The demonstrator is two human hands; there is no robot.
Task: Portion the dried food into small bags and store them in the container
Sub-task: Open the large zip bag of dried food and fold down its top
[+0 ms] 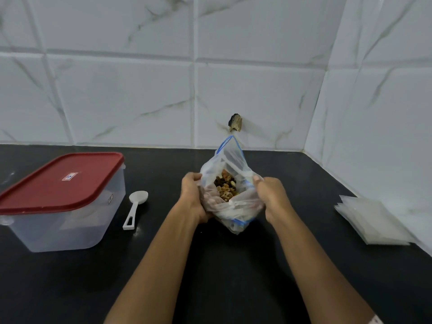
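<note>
A large clear zip bag (230, 160) with a blue seal strip stands on the black counter, its mouth pulled wide. Inside it lies dried food (226, 185), a mix of brown and yellow pieces. My left hand (192, 197) grips the bag's left side, and my right hand (268, 195) grips its right edge. A clear plastic container (67, 220) with a red lid (63, 181) on it stands at the left. A white plastic scoop (135, 208) lies between the container and the bag. A stack of small clear bags (371, 220) lies at the right.
The black counter (233, 272) ends at a white marble-tiled wall (140, 94) behind and on the right. A small dark chip (235, 122) marks the wall just above the bag. Bare counter lies in front of the bag, under my forearms.
</note>
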